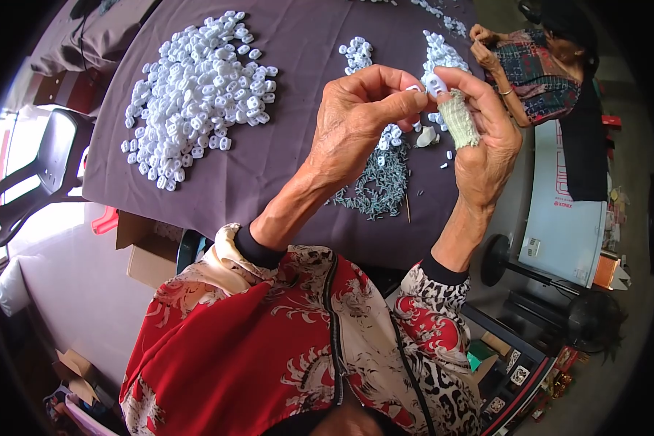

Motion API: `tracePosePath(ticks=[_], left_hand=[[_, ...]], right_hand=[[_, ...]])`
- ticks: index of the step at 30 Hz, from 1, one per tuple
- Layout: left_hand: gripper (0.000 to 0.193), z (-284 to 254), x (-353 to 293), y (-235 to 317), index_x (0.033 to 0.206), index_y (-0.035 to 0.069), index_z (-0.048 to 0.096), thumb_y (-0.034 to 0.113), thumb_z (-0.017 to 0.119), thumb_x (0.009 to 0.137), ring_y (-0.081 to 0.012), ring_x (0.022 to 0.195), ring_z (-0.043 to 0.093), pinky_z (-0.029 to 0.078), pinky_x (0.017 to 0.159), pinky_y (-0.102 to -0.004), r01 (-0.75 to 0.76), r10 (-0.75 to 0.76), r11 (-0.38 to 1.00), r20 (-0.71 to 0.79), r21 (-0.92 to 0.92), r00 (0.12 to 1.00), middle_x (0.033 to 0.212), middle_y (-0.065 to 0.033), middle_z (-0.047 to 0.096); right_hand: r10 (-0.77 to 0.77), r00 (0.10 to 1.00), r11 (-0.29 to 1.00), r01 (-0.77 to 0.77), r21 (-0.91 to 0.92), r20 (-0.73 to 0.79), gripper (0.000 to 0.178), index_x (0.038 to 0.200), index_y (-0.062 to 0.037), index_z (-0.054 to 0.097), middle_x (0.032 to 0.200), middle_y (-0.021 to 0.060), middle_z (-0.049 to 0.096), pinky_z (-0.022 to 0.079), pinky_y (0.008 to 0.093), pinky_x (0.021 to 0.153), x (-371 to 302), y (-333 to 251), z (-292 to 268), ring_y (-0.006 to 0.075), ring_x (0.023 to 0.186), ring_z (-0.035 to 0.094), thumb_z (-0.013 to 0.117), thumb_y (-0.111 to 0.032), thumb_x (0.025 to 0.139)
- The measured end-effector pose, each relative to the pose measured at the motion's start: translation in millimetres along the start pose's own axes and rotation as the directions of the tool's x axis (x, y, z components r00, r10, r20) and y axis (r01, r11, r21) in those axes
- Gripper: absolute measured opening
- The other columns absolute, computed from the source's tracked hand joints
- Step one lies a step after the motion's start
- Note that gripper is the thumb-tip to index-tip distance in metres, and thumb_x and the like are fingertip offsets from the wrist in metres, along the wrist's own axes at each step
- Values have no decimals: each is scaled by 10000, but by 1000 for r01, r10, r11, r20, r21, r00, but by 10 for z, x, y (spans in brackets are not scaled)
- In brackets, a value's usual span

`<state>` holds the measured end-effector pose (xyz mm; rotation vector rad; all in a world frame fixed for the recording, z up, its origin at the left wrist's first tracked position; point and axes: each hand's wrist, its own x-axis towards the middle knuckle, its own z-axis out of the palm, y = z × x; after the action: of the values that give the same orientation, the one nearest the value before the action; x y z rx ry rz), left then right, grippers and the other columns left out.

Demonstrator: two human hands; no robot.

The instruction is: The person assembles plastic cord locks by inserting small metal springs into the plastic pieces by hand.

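Over the table, both my hands are raised close together. My right hand pinches a small white oval plastic piece with holes between thumb and fingers. A pale green knitted sleeve covers its thumb. Facing it, my left hand has thumb and forefinger pressed together on a small white bit, partly hidden by the fingertips. Below the hands lies a heap of small grey screws. White plastic pieces are heaped just beyond my right hand, and a smaller cluster sits beyond my left.
A large heap of white pieces covers the left of the brown tablecloth. A thin stick lies beside the screws. Another person works at the far right. A black chair and cardboard box stand left.
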<state>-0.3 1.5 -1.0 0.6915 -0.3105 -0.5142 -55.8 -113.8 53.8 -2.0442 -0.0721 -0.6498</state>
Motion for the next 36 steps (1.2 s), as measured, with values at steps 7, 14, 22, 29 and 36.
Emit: tracePosePath(ticks=[7, 14, 22, 29, 36], left_hand=[[125, -10, 0, -4, 853, -25, 594, 70, 623, 777, -89, 642, 546, 438, 606, -209, -5, 5, 999, 4, 33, 1000, 751, -80, 624], [147, -6, 1, -6, 848, -9, 619, 93, 662, 751, -110, 633, 557, 454, 619, -233, 5, -4, 998, -12, 55, 1000, 712, -62, 613], [198, 4, -11, 5, 892, -27, 630, 114, 660, 756, -123, 653, 576, 471, 645, -240, 3, -2, 993, -10, 117, 1000, 716, -72, 622], [210, 6, -16, -7, 910, -37, 625, 115, 649, 766, -127, 664, 589, 481, 651, -240, 4, -3, 993, -12, 120, 1000, 720, -76, 626], [204, 4, -10, -14, 913, -37, 624, 104, 646, 767, -133, 666, 595, 484, 648, -237, 18, -13, 988, -32, 153, 999, 733, -81, 629]], right_hand=[[-11, 1000, 994, 10, -111, -8, 208, 968, -25, 615, 840, 46, 635, 458, 208, 655, -3, 3, -7, 93, 721, 590, 567, 7, 768], [58, 995, 989, -46, -139, 80, 405, 1029, 90, 547, 967, 114, 585, 432, 241, 813, -20, -32, -27, 133, 861, 561, 401, -4, 663], [97, 995, 991, -95, -98, 20, 338, 1009, 85, 552, 939, 108, 592, 432, 228, 783, -46, -16, -7, 125, 831, 562, 417, -3, 713], [73, 997, 987, -67, -144, 40, 255, 1004, 68, 565, 916, 88, 596, 435, 220, 762, -54, 23, -42, 109, 822, 559, 489, 13, 767], [-5, 998, 987, 15, -159, 62, 238, 993, 54, 585, 912, 73, 603, 436, 208, 754, -47, 61, -44, 105, 823, 559, 523, 43, 763]])
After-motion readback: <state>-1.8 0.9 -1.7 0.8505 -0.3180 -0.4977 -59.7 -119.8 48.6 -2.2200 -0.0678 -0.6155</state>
